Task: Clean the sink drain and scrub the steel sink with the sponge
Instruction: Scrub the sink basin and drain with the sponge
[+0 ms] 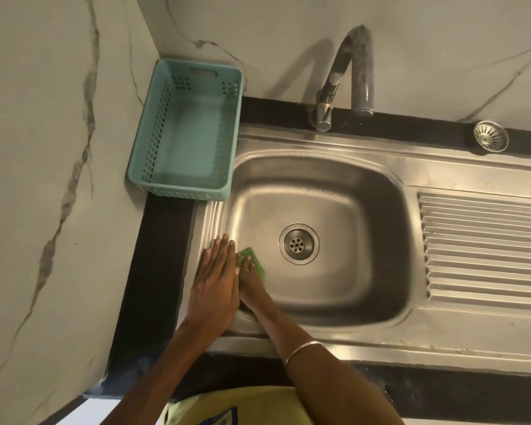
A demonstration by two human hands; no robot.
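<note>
Both forearms are bare to the lower frame edge; no sleeves are visible. The left hand (215, 280) carries no rings or other items. The right hand (252, 286) is partly hidden behind the left. A thin, plain silver-toned bangle (301, 351) encircles the right forearm above the wrist. The torso garment (236, 403) is yellow-green and bears a dark blue printed mark, cut off by the frame.

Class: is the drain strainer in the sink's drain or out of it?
Out: the strainer lies on the black counter ledge, and the drain is uncovered.
</note>
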